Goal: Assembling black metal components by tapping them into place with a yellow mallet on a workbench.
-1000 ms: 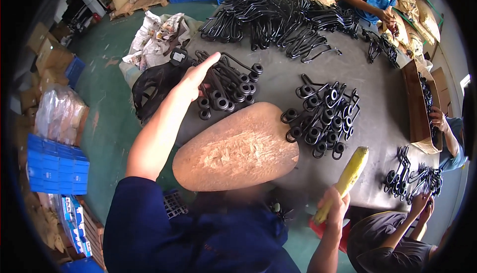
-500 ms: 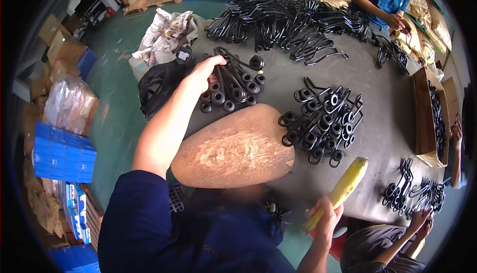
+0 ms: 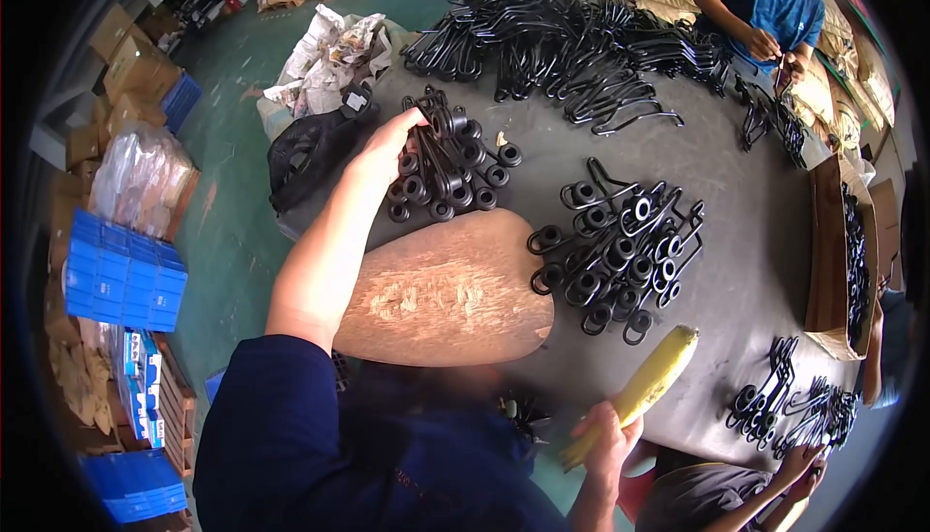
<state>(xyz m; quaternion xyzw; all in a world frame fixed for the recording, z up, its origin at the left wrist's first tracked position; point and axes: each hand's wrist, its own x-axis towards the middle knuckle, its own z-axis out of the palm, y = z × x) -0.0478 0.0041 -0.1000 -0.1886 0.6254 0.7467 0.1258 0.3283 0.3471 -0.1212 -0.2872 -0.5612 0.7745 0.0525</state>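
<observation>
My left hand (image 3: 395, 140) reaches forward to a bunch of bent black rods with ring-shaped ends (image 3: 450, 159), fingers closed round the upper part. Their thick rings point toward me. Low on the right, my right hand (image 3: 610, 437) is wrapped round a yellow-green stick (image 3: 659, 372), thick and rounded, its far end tilted up to the right. Between the hands lies a rounded wooden board (image 3: 446, 290), its middle rough and splintered. A second heap of black ring-ended rods (image 3: 620, 251) sits right of the board, touching or overlapping its edge.
A large pile of black bent rods (image 3: 562, 38) covers the table's far side. At right stand a cardboard box of black parts (image 3: 835, 251) and smaller rod heaps (image 3: 794, 406). Two co-workers' hands (image 3: 780, 52) (image 3: 799, 474) handle parts. A black bag (image 3: 310, 159) lies left.
The rod that stuck out to the right of my left hand's bunch is now gathered in with the others. My right hand and the stick have shifted slightly left and down. The view has shifted a little.
</observation>
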